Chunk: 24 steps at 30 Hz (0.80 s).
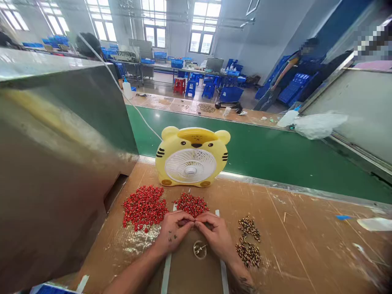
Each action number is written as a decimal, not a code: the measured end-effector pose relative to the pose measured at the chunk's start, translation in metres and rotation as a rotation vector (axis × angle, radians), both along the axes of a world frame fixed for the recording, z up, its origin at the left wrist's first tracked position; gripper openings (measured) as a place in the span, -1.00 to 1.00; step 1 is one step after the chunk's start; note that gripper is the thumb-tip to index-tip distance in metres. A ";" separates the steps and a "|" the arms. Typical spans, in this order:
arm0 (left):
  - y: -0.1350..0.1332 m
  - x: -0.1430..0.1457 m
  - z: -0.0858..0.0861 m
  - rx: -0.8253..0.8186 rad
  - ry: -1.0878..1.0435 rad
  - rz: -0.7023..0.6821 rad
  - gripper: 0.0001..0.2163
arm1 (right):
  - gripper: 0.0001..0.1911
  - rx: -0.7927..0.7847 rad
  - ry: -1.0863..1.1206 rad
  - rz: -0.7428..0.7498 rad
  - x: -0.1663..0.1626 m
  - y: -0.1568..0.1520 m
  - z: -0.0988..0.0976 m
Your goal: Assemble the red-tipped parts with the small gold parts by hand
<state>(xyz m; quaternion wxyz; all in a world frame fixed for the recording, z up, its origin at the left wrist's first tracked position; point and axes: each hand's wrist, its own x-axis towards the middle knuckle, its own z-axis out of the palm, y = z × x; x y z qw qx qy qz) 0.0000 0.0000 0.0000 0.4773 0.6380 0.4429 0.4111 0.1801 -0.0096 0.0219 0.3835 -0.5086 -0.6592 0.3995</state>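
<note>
My left hand (174, 230) and my right hand (214, 232) meet fingertip to fingertip over a brown board (192, 277) edged with pale tape. Both are pinched closed; whatever sits between the fingertips is too small and hidden to make out. Just beyond them lies a small heap of red pieces with metal ends (191, 203). A larger heap of red pieces (143, 207) spreads to the left of my left hand. Right of my right hand are dark and brass-coloured small parts (248, 245). A small round clear dish with a metal pin (200, 249) rests on the board below my hands.
A yellow tiger-faced fan (192, 157) stands behind the heaps, its white cable running up left. A large metal cabinet (61, 163) bounds the left side. Beyond lies a green conveyor belt (275, 159), with a plastic bag (320, 123) at its far right. A person (288, 71) stands farther back.
</note>
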 end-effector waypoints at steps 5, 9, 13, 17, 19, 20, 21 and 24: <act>0.016 0.009 0.003 0.163 0.187 0.076 -0.88 | -0.80 0.101 0.005 -0.131 0.007 0.000 -0.010; 0.026 -0.001 0.010 0.382 0.444 0.179 -0.84 | -0.75 0.122 -0.011 -0.162 0.028 -0.002 -0.003; 0.016 -0.033 0.030 0.427 0.630 0.227 -0.79 | -0.81 -0.021 -0.191 0.115 0.047 -0.009 0.012; -0.006 -0.063 0.044 0.252 0.937 0.083 -0.80 | -0.87 -0.082 -0.262 0.334 0.050 -0.016 0.015; -0.013 -0.068 0.044 0.178 1.018 -0.008 -0.78 | -0.86 -0.081 -0.278 0.357 0.047 -0.018 0.013; -0.015 -0.069 0.043 0.153 1.036 -0.038 -0.76 | -0.84 -0.073 -0.284 0.360 0.045 -0.018 0.012; -0.017 -0.068 0.042 0.134 1.044 -0.055 -0.73 | -0.82 -0.064 -0.288 0.356 0.044 -0.019 0.010; -0.017 -0.064 0.038 0.099 1.065 -0.067 -0.68 | -0.82 -0.044 -0.292 0.350 0.040 -0.020 0.007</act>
